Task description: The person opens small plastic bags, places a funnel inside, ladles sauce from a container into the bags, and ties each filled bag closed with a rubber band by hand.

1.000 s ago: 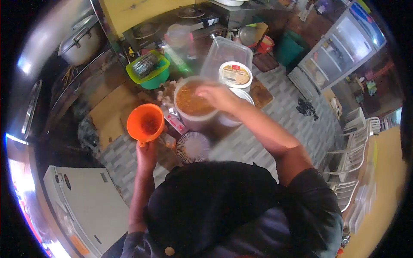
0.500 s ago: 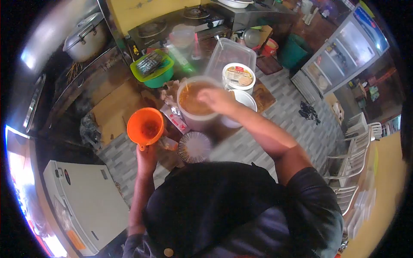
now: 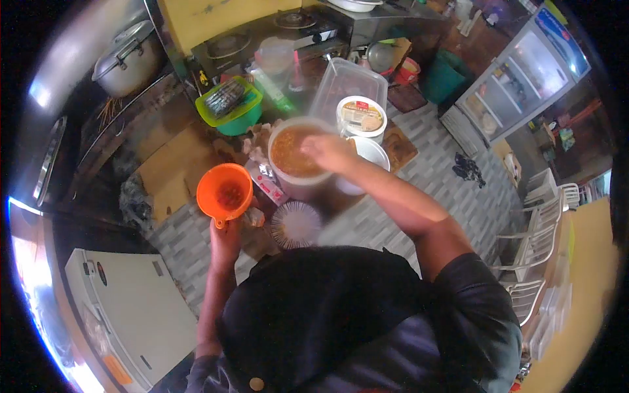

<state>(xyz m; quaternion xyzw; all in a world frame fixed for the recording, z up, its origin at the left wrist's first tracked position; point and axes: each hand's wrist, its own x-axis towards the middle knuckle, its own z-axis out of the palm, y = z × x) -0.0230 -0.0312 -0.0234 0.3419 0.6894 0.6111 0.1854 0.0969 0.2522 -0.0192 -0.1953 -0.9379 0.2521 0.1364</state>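
While the left hand (image 3: 225, 240) grips an orange funnel (image 3: 224, 187), the right hand (image 3: 331, 154) overhangs a tub (image 3: 303, 189), fingers (image 3: 314, 150) too blurred to judge.

I see what looks like a black cap (image 3: 321, 288) at six o'clock, and a small round tan disc (image 3: 257, 384) between six and seven. The right sleeve (image 3: 485, 301), at four o'clock, is short and dark grey; the left sleeve (image 3: 207, 371), at seven, is dark too.

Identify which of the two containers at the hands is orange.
The orange funnel, held in the left hand; the wide tub beneath the right hand is pale, with orange-brown contents.
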